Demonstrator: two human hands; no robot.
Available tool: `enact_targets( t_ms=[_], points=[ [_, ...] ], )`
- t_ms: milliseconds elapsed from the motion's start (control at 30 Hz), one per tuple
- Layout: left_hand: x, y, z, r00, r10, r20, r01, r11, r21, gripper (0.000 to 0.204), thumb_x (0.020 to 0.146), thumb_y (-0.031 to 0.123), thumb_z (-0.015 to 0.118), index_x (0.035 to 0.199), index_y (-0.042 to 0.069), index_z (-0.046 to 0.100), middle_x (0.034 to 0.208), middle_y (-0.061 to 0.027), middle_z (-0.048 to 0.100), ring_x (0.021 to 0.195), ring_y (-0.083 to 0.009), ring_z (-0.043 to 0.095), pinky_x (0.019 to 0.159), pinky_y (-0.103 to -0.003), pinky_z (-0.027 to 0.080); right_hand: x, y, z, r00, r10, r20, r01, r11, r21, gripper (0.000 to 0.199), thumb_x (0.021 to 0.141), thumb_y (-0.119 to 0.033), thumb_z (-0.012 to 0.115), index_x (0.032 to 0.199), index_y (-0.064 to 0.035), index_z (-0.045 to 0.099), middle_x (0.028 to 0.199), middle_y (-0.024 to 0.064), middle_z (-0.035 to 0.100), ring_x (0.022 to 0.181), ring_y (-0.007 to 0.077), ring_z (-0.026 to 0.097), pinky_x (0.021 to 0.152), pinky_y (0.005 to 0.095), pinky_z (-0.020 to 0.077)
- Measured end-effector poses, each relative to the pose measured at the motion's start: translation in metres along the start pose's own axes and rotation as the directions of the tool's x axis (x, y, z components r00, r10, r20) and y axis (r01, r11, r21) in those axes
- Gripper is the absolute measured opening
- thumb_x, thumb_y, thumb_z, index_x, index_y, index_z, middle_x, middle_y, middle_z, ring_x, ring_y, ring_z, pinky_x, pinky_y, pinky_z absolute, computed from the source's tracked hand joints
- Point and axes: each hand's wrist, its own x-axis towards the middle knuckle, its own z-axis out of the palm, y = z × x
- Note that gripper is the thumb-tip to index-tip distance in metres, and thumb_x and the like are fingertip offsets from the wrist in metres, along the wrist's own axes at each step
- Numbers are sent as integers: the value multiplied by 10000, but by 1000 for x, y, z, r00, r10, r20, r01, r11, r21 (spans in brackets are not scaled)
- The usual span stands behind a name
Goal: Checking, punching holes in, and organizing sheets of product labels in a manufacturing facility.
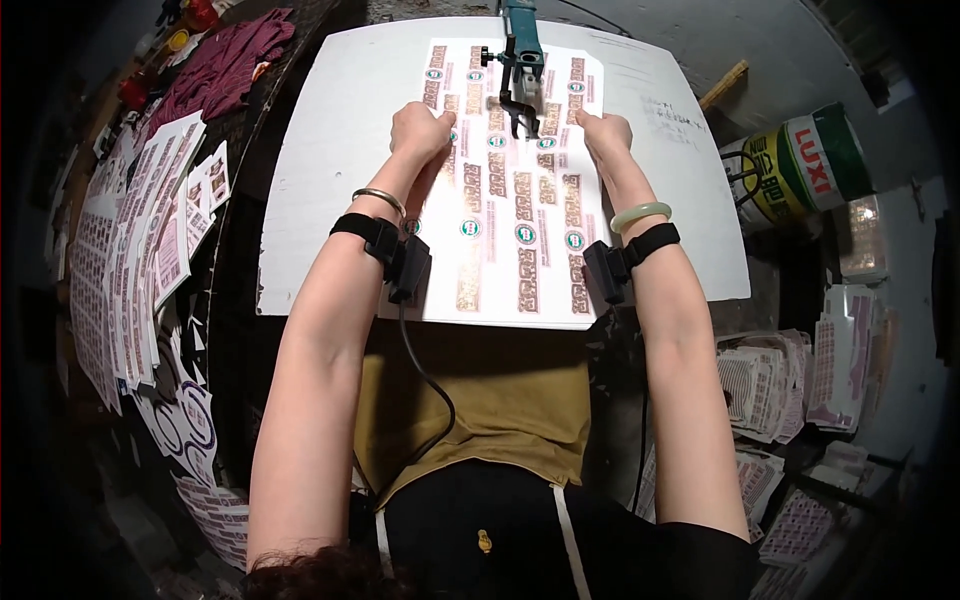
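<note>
A white sheet (497, 270) printed with rows of gold-brown lettering and green round emblems lies on a white board (320, 200). My left hand (420, 132) grips its left edge, the fingers curled in and the thumb on top. At the right edge my right hand (606, 132) pinches the sheet in the same way. Between the hands, a teal machine head (522, 40) reaches over the far part of the sheet. Its black forked foot (524, 118) sits just above or on the print; I cannot tell whether they touch.
Stacks of printed sheets (150, 240) and a dark red cloth (225, 65) cover the left side. Beyond the board's right edge lies a green and yellow bucket (800, 165). More cut printed pieces (765, 385) are piled at the lower right.
</note>
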Motion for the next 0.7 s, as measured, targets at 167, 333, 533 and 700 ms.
enact_targets(
  t_ms=[167,333,533,700],
  points=[
    [-8,8,-6,991,-125,43,125,992,3,428,827,327,669,1015,-57,677,1059,-240,665,1006,-357,650,867,-423,523,-9,-8,-5,982,184,-48,-179,979,97,346,769,-165,739,974,103,663,967,181,689,854,223,677,741,327,511],
    [-38,-11,0,983,-169,72,174,983,-65,399,822,294,654,1006,-60,677,1052,-246,663,1010,-362,647,870,-421,521,-53,-10,-13,964,231,-132,-218,971,101,358,747,-165,701,978,106,664,1007,218,681,921,286,676,813,346,514],
    [-72,-2,-5,987,-142,69,153,968,-200,395,797,307,689,884,-79,675,940,-261,679,911,-385,671,814,-437,529,-86,-12,-50,941,316,-118,-283,930,234,352,771,-138,641,1034,96,646,1040,226,674,946,283,681,824,345,519],
    [-140,-10,-51,933,50,-357,-181,922,-343,445,793,351,734,775,-60,566,699,-179,623,660,-279,619,683,-368,510,-175,-39,-91,967,-229,-115,255,815,520,338,928,-149,596,1152,103,570,1118,148,647,985,177,625,855,296,489]
  ],
)
